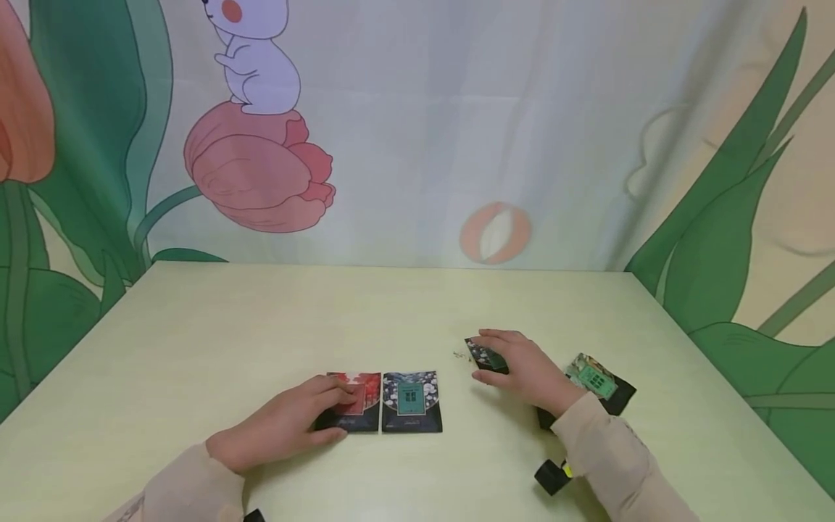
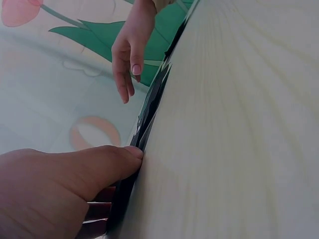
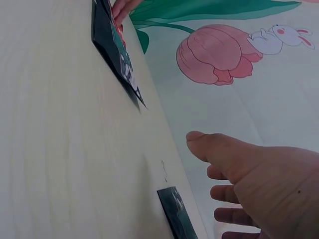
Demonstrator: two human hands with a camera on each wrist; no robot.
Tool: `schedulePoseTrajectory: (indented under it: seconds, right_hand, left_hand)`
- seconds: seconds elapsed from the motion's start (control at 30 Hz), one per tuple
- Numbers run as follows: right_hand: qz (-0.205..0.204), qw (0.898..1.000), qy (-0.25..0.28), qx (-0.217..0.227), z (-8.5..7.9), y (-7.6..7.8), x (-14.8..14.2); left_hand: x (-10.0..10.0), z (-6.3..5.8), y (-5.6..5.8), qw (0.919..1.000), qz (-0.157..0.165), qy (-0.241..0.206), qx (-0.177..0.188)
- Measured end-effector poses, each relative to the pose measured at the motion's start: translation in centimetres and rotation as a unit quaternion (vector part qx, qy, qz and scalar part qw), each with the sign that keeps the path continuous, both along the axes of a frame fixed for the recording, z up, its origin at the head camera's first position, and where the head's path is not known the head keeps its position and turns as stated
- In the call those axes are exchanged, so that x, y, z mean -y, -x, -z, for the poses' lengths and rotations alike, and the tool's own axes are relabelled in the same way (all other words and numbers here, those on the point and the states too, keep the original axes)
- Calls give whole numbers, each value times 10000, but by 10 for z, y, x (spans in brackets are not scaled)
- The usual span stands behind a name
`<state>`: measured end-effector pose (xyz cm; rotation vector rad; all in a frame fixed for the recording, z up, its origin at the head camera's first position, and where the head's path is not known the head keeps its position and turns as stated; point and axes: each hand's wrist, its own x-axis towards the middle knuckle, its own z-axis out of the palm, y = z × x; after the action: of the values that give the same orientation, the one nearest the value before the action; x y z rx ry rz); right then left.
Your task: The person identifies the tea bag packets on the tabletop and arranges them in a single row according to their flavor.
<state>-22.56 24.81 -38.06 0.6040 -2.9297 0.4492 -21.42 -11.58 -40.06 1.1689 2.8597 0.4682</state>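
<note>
A red-patterned sachet point(image 1: 372, 395) lies flat on the table. My left hand point(image 1: 293, 417) rests on it, fingers over its left part and thumb at its lower edge. The left wrist view shows that thumb point(image 2: 112, 164) against the dark edge. Right beside the red one is a dark sachet with white flowers and a teal label point(image 1: 411, 402). My right hand point(image 1: 525, 370) hovers with spread fingers over another dark floral sachet point(image 1: 483, 355), partly hidden in the head view. In the right wrist view that hand point(image 3: 254, 184) is apart from this sachet point(image 3: 179, 216).
A sachet with a green label point(image 1: 596, 380) lies by the right wrist, over something dark partly hidden by the sleeve. Small thin scraps point(image 1: 463, 355) are on the pale table point(image 1: 293, 312). A black block point(image 1: 552, 477) shows beside the right sleeve. A printed curtain point(image 1: 417, 145) hangs behind.
</note>
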Motion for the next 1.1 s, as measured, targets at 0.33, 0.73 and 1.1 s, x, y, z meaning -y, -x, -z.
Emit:
schedulePoseTrajectory:
  seconds: [0.33,0.73,1.1]
  right_hand:
    - [201,9992,95,320,5,4,-18]
    - [168,9965,-54,822,5,7,-24]
    - [194,9948,-224,975,7,7,-24]
  left_hand:
    - [-1,1,2,9999,-106,76,107]
    - [-2,1,1,9995,-209,132,171]
    - [-1,0,1,9994,-214,109,239]
